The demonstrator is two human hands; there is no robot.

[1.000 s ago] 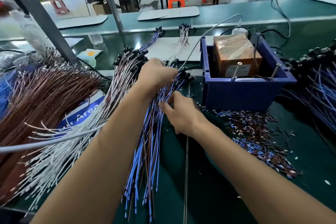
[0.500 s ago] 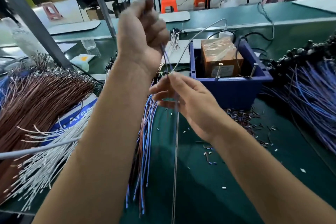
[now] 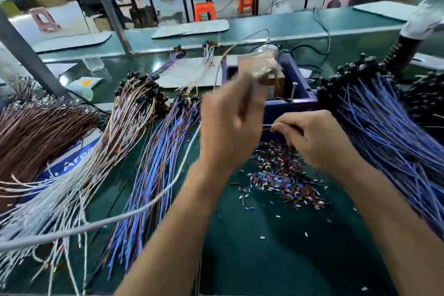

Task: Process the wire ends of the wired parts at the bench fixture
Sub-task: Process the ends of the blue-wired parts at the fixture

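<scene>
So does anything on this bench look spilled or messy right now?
Yes: a heap of cut insulation bits lies loose on the green mat before the blue fixture box, with strays scattered toward the near edge. It looks like stripping waste, not damage.

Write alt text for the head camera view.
Two bare hands, left hand and right hand, hold thin wire ends in front of a blue bench fixture. Cut insulation scraps lie below; wire bundles flank them.
</scene>
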